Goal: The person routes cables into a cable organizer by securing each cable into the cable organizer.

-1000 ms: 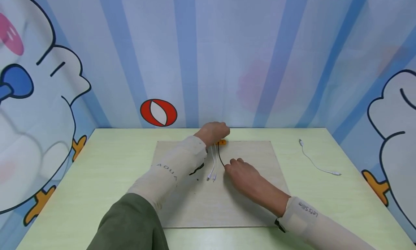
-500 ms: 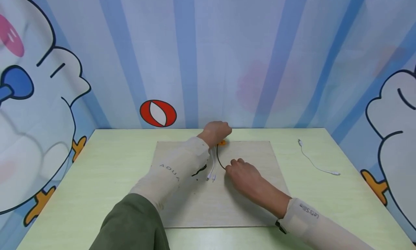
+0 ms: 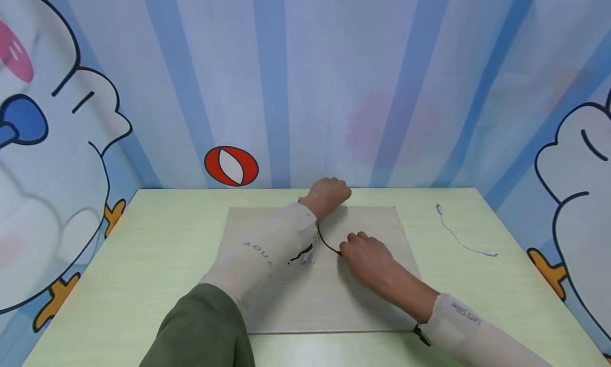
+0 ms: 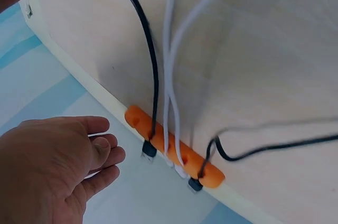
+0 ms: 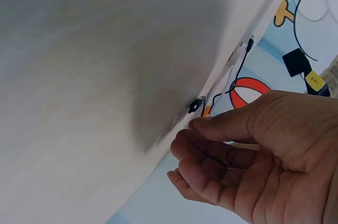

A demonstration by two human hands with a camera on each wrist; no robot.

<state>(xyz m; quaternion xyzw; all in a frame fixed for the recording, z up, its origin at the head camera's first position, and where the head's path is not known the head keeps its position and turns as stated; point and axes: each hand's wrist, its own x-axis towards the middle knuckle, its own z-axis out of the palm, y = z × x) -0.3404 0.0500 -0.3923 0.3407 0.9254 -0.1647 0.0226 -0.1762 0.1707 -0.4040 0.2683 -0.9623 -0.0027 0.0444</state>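
An orange cable holder (image 4: 174, 147) sits at the far edge of the grey board; the left arm hides it in the head view. Two black cables and two white cables (image 4: 167, 76) pass through it. My right hand (image 3: 368, 256) pinches the free end of one black cable (image 3: 324, 243) between thumb and fingers, above the board; the fingers hide that tip. Past the board's far edge, my left hand (image 3: 328, 197) hangs beside the holder with loosely bent fingers, holding nothing in the left wrist view. The second black cable (image 4: 264, 149) trails off the other way.
The grey board (image 3: 296, 314) lies on a pale green table (image 3: 176, 250). A short loose white cable (image 3: 460, 239) lies to its right. A striped blue curtain (image 3: 324, 91) with cartoon prints stands behind the table.
My left hand has moved right, and its arm now covers the orange holder in the head view. My right hand has shifted slightly right and nearer, drawing the black cable into a wider curve.
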